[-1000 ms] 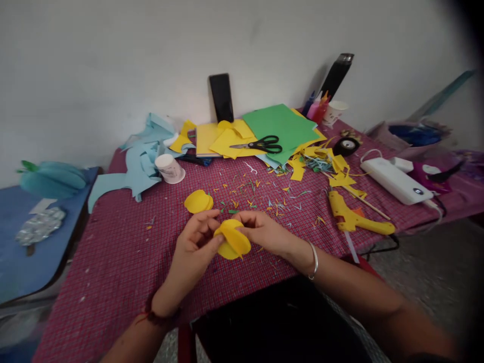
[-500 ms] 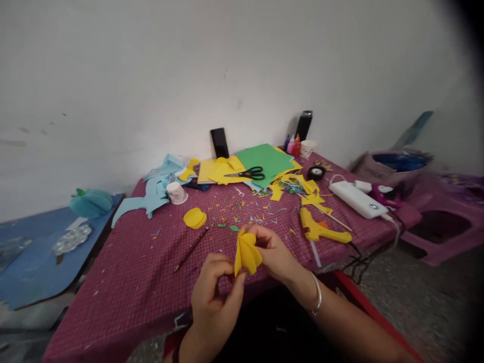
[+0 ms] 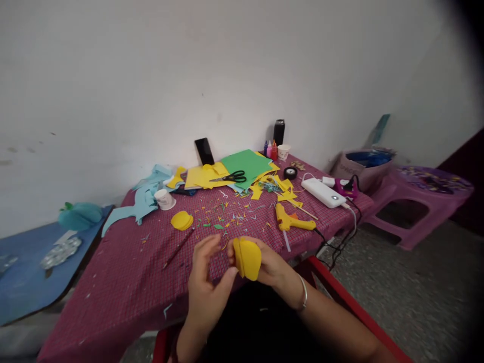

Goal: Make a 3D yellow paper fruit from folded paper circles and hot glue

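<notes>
Between my hands is a layered yellow paper piece (image 3: 249, 259), made of several folded rounded leaves. My right hand (image 3: 273, 263) grips it from behind and from the right. My left hand (image 3: 207, 280) is just left of it, fingers apart, the thumb tip close to its lower edge; whether the thumb touches it I cannot tell. Beyond my left hand lies a stack of yellow paper rounds (image 3: 182, 220) on the checked tablecloth (image 3: 124, 272). A dark pencil (image 3: 178, 249) rests in front of that stack. To the right is a yellow glue gun (image 3: 293, 220) with its cable.
Black scissors (image 3: 234, 176) lie on yellow and green sheets (image 3: 247, 165). Small paper scraps litter the middle. A white cup (image 3: 165, 199), black phone (image 3: 204, 150), black tape roll (image 3: 290, 173) and white power bank (image 3: 323, 192) stand about. A pink stool (image 3: 412, 201) is at the right.
My left fingers have come off the yellow paper piece and spread apart. The piece has turned in my right hand, its leaves now closed together. The view has swung a little to the right.
</notes>
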`<state>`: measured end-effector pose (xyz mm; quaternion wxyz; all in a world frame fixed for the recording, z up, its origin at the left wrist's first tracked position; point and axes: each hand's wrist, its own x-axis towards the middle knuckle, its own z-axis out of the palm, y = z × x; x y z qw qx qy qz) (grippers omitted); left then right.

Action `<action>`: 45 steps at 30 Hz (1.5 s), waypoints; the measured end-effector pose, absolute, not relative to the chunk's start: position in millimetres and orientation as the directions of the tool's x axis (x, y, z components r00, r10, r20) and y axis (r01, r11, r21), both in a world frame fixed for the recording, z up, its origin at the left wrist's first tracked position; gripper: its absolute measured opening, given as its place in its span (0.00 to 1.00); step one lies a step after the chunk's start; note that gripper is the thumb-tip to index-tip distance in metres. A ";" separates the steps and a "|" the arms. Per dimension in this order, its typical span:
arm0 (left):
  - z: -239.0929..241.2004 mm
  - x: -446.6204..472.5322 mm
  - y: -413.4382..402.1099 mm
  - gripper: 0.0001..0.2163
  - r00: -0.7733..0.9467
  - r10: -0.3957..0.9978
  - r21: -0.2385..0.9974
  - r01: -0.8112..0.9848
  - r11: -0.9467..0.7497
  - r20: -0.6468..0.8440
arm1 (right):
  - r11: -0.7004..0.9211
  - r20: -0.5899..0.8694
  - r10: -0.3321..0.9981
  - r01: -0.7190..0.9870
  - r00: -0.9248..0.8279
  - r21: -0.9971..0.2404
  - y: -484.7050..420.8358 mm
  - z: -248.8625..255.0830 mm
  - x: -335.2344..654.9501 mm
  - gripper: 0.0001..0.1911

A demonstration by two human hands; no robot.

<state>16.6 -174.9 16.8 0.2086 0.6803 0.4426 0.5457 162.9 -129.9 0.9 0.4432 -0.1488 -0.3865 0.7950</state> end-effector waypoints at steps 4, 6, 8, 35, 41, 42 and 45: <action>28.2 9.9 -171.1 0.27 0.252 0.883 0.849 0.265 -0.457 0.397 | -0.402 0.086 0.739 -0.540 -0.668 -0.740 -137.4 -12.9 160.9 0.17; 32.2 7.5 -170.6 0.20 0.321 0.892 0.881 0.249 -0.403 0.318 | -0.424 0.069 0.721 -0.518 -0.689 -0.743 -140.2 -24.2 156.8 0.14; 33.3 6.2 -170.4 0.10 0.344 0.902 0.914 0.211 -0.346 0.262 | -0.429 0.048 0.722 -0.501 -0.691 -0.752 -142.1 -34.4 151.9 0.12; -26.2 -19.2 -18.9 0.05 0.351 0.936 0.716 0.659 -0.231 -0.022 | 0.286 0.050 0.863 0.404 -0.504 -0.869 -28.7 -28.7 158.5 0.11; -23.7 -19.5 -39.5 0.02 0.369 0.922 0.376 0.842 -0.386 0.119 | 0.490 0.054 0.774 0.542 -0.631 -0.683 -41.2 -17.2 170.4 0.10; -25.2 -19.7 -46.9 0.03 0.409 0.905 0.328 0.844 -0.425 0.121 | 0.525 0.050 0.752 0.552 -0.657 -0.648 -45.0 -18.3 172.9 0.10; -35.1 -19.1 -70.7 0.09 0.544 0.832 0.234 0.799 -0.554 0.114 | 0.676 0.047 0.664 0.571 -0.746 -0.466 -52.7 -26.2 180.5 0.16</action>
